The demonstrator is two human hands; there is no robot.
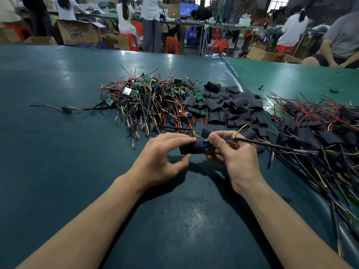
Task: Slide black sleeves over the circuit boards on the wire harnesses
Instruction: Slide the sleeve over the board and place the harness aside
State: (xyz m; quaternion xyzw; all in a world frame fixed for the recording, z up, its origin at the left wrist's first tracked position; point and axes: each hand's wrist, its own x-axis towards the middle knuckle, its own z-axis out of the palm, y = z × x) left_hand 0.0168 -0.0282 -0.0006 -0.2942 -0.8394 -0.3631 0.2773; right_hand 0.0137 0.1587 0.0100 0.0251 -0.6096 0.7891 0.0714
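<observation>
Black sleeve (191,148) sits pinched between the thumb and fingers of my left hand (162,161), just above the green table (58,152), while my right hand (232,152) beside it pinches the circuit board (206,144) at the sleeve's mouth, its wires (272,145) trailing off past my right knuckles.

I see the counter (58,171) covered in a smooth, dark green sheet with a soft sheen that catches pale glare. The black sleeve (191,148) my left hand (165,158) pinches looks matt, like thin rubbery plastic. Behind it, the loose sleeves (229,107) share that dull finish. Left of those, the wire harnesses (147,101) have glossy plastic insulation and green circuit boards. Beyond the counter, brown cardboard boxes (79,33) look rough and matt.
</observation>
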